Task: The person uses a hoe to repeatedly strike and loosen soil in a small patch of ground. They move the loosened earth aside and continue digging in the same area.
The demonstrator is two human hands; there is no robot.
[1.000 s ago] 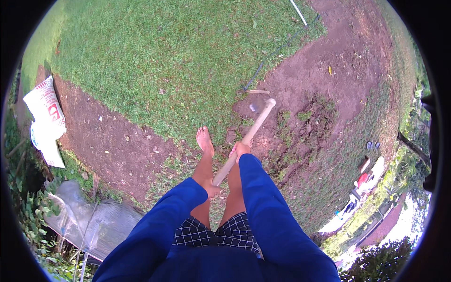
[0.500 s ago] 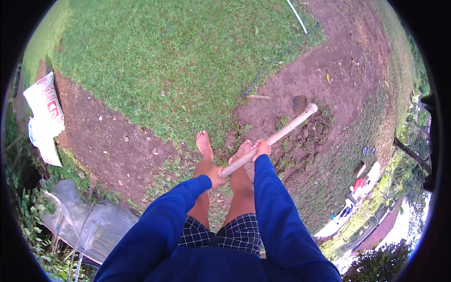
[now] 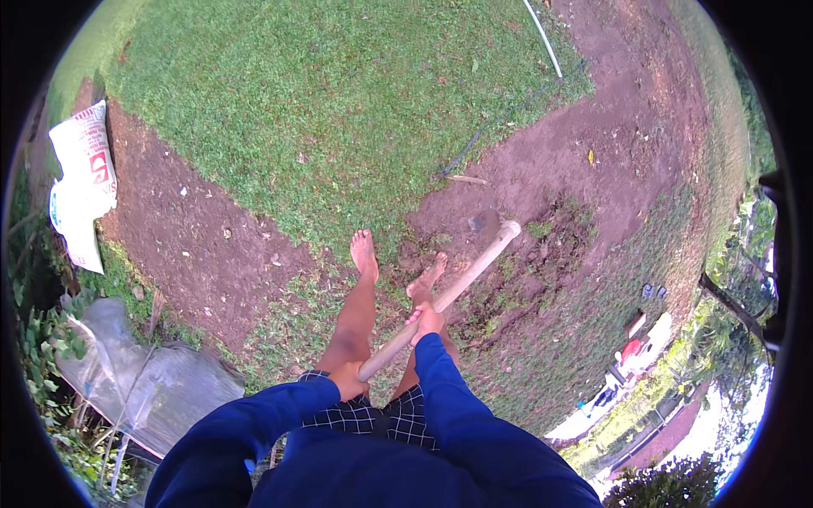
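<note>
Both my hands grip the pale wooden handle of a hoe [image 3: 468, 278], which slants from my thighs out to the far right. My left hand [image 3: 346, 381] is wrapped round the near end, in front of the checked shorts. Farther up the handle, my right hand [image 3: 427, 323] is closed round it, above my right leg. The hoe's greyish metal blade [image 3: 484, 222] shows just beyond the handle's far end, over the dug brown soil [image 3: 542, 279]. It is partly blurred, and whether it touches the ground I cannot tell.
My bare feet stand at the lawn's [image 3: 296, 102] edge, close to the hoe. A thin stick [image 3: 467, 179] and a dark cord lie beyond the blade; a white pole [image 3: 544, 41] is farther off. White sacks [image 3: 85, 169] and plastic sheeting [image 3: 161, 398] lie left.
The hoe has been drawn toward me and to the left, its head now nearer my right foot. Both hands have come closer to my body, still gripping the handle.
</note>
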